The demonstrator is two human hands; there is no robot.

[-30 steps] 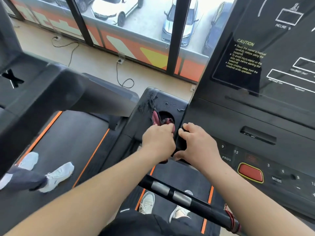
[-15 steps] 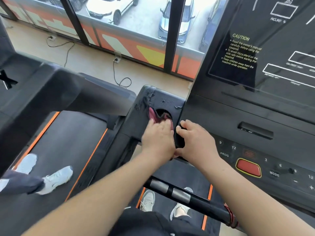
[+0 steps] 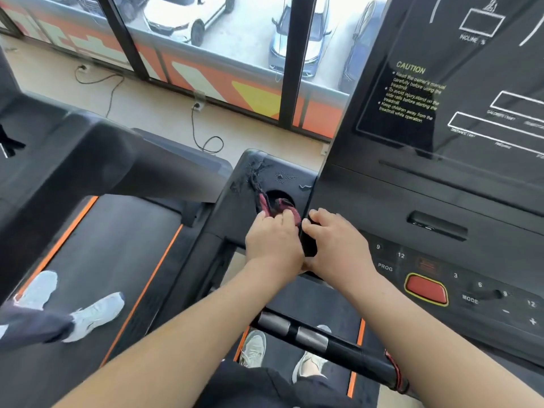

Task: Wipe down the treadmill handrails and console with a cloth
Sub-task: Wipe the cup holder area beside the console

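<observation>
From the head view, the one angle there is, the left hand [image 3: 272, 245] has changed its hold within the last second. It was balled up with the dark red cloth [image 3: 292, 212] bunched above the knuckles. Now its fingers [image 3: 282, 220] reach forward, curled over the cloth and pushing it against the near lip of the round cup-holder recess [image 3: 275, 197] in the black plastic side tray [image 3: 282, 172]. The right hand [image 3: 338, 245] has stayed where it was. Its fingers [image 3: 319, 216] are hooked over the left edge of the black treadmill console [image 3: 412, 201] and the thumb is tucked beneath, so it looks to be bracing.

I'd say the wiping has gone from the tray's flat top down into the recess, and this corner is nearly finished. Wet streaks [image 3: 253, 172] shine on the tray beyond the hole. The button panel with its red stop button [image 3: 426, 288] and the black front handrail with silver grip plates [image 3: 312, 338] look dry and, I'd guess, are not yet wiped.

The cloth is thin, limp and crumpled, and mostly hidden under the fingers. One red fold shows beside the console wall, and another strip trails up the recess's far left rim. On the neighbouring treadmill belt stand another person's white shoes [image 3: 97, 310].
</observation>
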